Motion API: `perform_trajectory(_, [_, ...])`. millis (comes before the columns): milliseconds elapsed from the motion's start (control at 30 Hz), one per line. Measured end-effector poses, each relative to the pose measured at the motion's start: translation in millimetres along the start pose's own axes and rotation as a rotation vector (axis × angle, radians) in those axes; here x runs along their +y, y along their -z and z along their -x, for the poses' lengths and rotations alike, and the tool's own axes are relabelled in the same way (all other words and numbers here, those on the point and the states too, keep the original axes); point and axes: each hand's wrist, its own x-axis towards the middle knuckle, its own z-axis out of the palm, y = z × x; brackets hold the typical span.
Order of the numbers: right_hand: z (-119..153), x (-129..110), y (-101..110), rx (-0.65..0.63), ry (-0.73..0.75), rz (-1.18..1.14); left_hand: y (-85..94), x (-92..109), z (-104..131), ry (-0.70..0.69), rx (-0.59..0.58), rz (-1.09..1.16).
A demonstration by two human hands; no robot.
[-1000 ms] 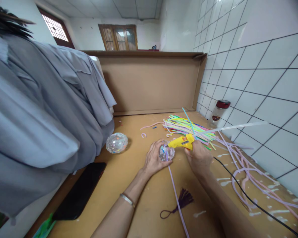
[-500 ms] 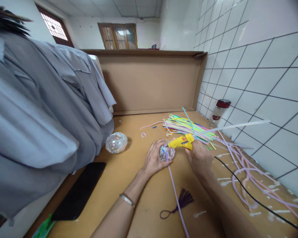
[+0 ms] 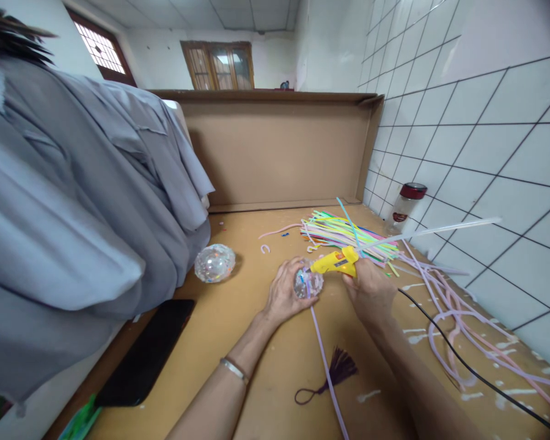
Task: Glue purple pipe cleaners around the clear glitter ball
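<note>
My left hand (image 3: 285, 288) is wrapped round the side of a clear, glittery ball (image 3: 315, 287), holding it on the table. A long lilac pipe cleaner (image 3: 321, 348) runs from the ball's front toward me. In my right hand (image 3: 370, 288) is a yellow hot glue gun (image 3: 334, 263), its tip at the top of the ball; whether it touches, I cannot tell. A long clear glue stick (image 3: 433, 231) juts from the gun's back. Below the ball lies a dark purple tassel (image 3: 343, 366) with a loop, partly under the pipe cleaner.
A second clear ball (image 3: 215, 263) sits at left, near grey cloth (image 3: 96, 183) and a black phone-like slab (image 3: 146, 354). Behind the gun lies a bundle of coloured pipe cleaners (image 3: 330, 227). Loose lilac strands (image 3: 440, 318), a black cord (image 3: 467, 364) and a red-lidded jar (image 3: 406, 205) are at right.
</note>
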Motion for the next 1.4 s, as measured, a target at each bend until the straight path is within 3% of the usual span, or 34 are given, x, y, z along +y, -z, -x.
perform_trajectory(833, [-1.3, 0.5, 2.4, 0.003, -0.010, 0.014, 0.9, 1.5, -0.9, -0.002, 0.002, -0.028])
perform_trajectory(1067, [-2.4, -0.3, 3.3, -0.010, -0.086, 0.002, 0.6, 1.5, -0.6, 0.003, 0.000, -0.020])
perform_trajectory(1400, [-0.5, 0.2, 0.5, -0.019, -0.038, 0.021, 0.8, 2.5, -0.9, -0.015, 0.005, -0.031])
